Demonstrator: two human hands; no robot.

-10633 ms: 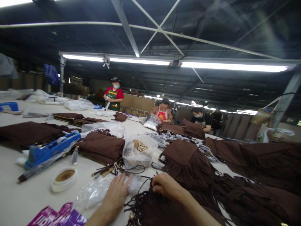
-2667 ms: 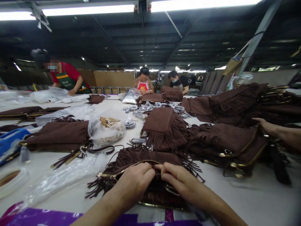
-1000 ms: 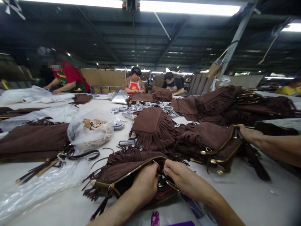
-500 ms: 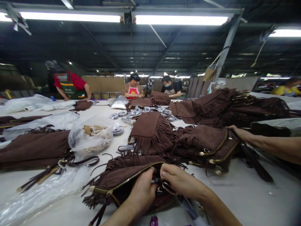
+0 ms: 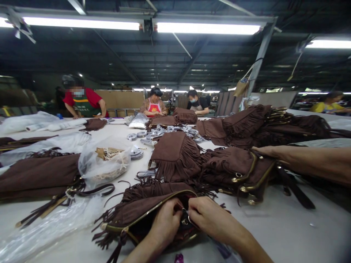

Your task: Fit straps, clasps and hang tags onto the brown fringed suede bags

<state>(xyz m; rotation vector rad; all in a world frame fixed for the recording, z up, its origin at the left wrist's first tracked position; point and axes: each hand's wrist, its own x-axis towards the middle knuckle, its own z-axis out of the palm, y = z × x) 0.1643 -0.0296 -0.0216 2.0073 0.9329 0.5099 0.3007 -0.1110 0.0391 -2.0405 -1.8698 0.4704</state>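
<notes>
Now | left hand (image 5: pixel 164 224), right hand (image 5: pixel 204 219): grips pinched shut on fringed bag (image 5: pixel 142 210) opening | bag lies beneath both

A single view comes from a camera worn on the person's head, at the near edge of a long pale table (image 5: pixel 274 226). It faces forward along the tabletop and tips only slightly down, so the roof and its strip lights (image 5: pixel 208 28) fill the upper half. Closest to the lens, at bottom centre, the wearer's left hand (image 5: pixel 164 224) and right hand (image 5: pixel 207 219) meet on a brown fringed bag (image 5: pixel 142 210). Co-workers (image 5: pixel 153 106) at the table's far edge sit well back. The wide lens stretches the sides, and another person's arm (image 5: pixel 301 162) reaches in from the table's right side.
</notes>
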